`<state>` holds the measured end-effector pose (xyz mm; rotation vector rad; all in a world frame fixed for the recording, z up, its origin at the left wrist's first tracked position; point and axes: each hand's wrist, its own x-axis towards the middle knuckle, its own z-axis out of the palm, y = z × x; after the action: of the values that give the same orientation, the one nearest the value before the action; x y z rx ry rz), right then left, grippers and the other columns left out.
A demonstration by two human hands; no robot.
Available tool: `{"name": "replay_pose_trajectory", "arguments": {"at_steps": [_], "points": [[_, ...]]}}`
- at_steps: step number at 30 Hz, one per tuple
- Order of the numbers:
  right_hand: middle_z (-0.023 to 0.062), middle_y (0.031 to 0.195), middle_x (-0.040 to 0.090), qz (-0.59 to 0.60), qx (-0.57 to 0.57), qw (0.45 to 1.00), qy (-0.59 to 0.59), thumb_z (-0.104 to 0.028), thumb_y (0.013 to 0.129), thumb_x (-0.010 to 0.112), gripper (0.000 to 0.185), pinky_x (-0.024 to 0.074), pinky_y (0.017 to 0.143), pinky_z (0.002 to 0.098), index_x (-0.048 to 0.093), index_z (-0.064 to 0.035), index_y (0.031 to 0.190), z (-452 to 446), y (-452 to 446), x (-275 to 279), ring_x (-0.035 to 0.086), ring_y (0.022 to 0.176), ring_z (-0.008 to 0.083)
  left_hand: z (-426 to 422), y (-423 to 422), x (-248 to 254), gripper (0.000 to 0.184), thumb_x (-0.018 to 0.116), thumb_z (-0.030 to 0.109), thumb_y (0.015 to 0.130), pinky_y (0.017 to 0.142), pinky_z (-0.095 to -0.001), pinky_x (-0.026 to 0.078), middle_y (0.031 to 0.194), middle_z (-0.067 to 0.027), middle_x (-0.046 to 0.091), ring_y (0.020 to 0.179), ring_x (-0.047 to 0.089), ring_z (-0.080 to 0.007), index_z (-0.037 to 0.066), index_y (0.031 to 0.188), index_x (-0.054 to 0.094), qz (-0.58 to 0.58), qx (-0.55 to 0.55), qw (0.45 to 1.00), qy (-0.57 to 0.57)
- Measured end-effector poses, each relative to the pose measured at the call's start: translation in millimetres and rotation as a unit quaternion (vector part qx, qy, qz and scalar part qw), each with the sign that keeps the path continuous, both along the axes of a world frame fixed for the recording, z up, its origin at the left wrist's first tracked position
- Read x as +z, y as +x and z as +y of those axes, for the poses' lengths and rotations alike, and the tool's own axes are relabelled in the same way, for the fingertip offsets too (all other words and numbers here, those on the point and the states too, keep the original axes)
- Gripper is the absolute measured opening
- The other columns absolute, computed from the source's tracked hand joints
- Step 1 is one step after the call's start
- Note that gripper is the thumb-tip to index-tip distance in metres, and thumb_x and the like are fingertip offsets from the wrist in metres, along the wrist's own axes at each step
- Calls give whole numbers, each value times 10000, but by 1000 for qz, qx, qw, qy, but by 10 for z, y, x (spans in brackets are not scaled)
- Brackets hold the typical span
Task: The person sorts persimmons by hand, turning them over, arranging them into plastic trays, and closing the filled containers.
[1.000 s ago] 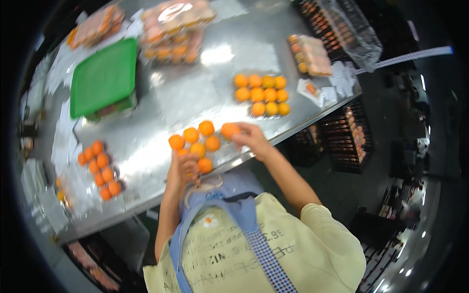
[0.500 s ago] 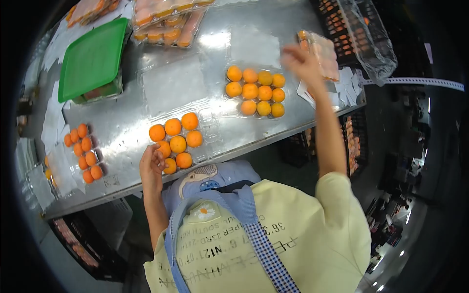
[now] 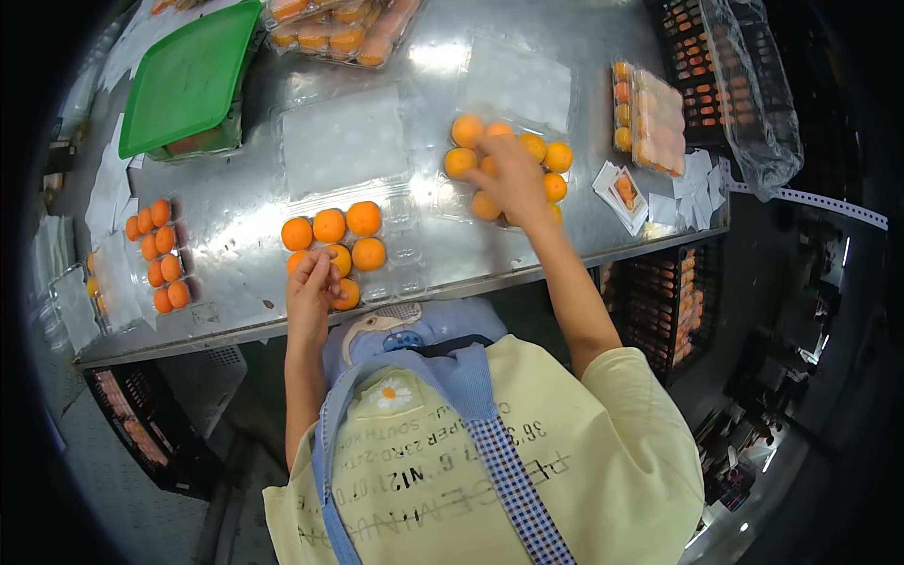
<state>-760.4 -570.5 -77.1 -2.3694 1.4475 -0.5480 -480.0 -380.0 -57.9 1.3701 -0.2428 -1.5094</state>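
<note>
Several oranges (image 3: 329,225) sit in a clear plastic tray nearest my body, its lid folded open behind it. My left hand (image 3: 314,281) rests over the near left oranges of that tray, fingers curled; whether it grips one is hidden. A second clear tray with oranges (image 3: 557,157) lies to the right, its clear lid (image 3: 518,80) open behind. My right hand (image 3: 511,171) reaches over the middle of this second tray, covering some of the fruit. What its fingers hold, if anything, cannot be made out.
A green lid (image 3: 188,77) tops a container at the back left. Packed orange trays (image 3: 344,36) stand at the back. Another orange group (image 3: 162,242) lies left. At right are a closed pack (image 3: 657,121), cards (image 3: 623,193) and a black crate (image 3: 692,66).
My right hand set down an orange at the near tray, swung out toward the closed pack, then came back over the right tray. My left hand stays at the near tray.
</note>
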Motion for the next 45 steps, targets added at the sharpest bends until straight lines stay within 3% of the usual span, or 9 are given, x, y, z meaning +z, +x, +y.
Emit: {"name": "replay_pose_trajectory", "arguments": {"at_steps": [13,16,19,23,26,30,33,37,45], "points": [[136,1020,650,156,20,986,50,-341,685,755,493,475,825,388,655,-63,1079,-585,-304,16,587,933,318,25,-34,-69,190,543,212,949,578,-218,454,741,14,528,598,482,-60,52,1034,601,7,15,1000,1],[133,1004,657,79,-19,988,133,-272,677,740,485,459,874,396,643,-46,1094,-577,-299,146,609,934,289,67,-17,-114,180,549,209,946,581,-218,459,746,13,534,599,483,-62,60,1032,604,-2,8,1000,-6],[105,1031,657,-194,-74,944,255,-247,696,731,491,447,915,355,628,-29,1124,-429,-350,226,613,985,228,2,-100,44,188,546,213,947,587,-223,468,758,3,544,605,491,-65,59,1036,606,-16,-6,1000,7],[88,1118,600,-342,68,884,311,-166,664,762,527,423,933,344,597,-36,1148,47,-83,567,561,1056,211,-275,-325,373,317,528,283,956,630,-248,503,899,-56,592,676,554,-96,30,1144,565,31,-134,989,-46],[101,1140,559,-249,241,914,214,-116,655,769,566,432,938,328,553,13,1161,267,180,795,539,1082,211,-450,-544,520,402,521,320,957,653,-268,523,1040,-93,587,772,593,-122,16,1221,519,87,-177,979,-59],[95,1174,542,-224,273,912,211,-122,656,769,625,402,966,335,526,0,1219,524,383,963,512,1120,213,-491,-549,472,448,591,243,922,784,-290,521,1196,-109,538,981,590,-153,13,1286,466,190,-177,959,-112],[89,1181,543,-430,128,828,335,-139,688,778,651,422,935,335,497,-5,1260,629,384,759,518,1106,204,-413,-541,431,477,683,108,836,915,-304,466,1212,-92,539,1109,537,-165,17,1264,492,44,-113,960,-251],[70,1162,563,-401,100,771,485,-129,761,745,604,453,890,306,472,-4,1285,733,388,636,554,1030,159,-355,-499,439,568,738,12,733,998,-319,403,1241,-88,537,1149,515,-181,26,1253,510,-121,-101,950,-270],[79,1043,634,-348,47,831,431,-174,726,783,532,490,822,280,562,11,1174,839,621,583,606,917,141,-270,-345,479,589,758,72,705,987,-353,404,1276,-94,537,1149,519,-235,49,1246,526,-413,-167,852,-276]]}}
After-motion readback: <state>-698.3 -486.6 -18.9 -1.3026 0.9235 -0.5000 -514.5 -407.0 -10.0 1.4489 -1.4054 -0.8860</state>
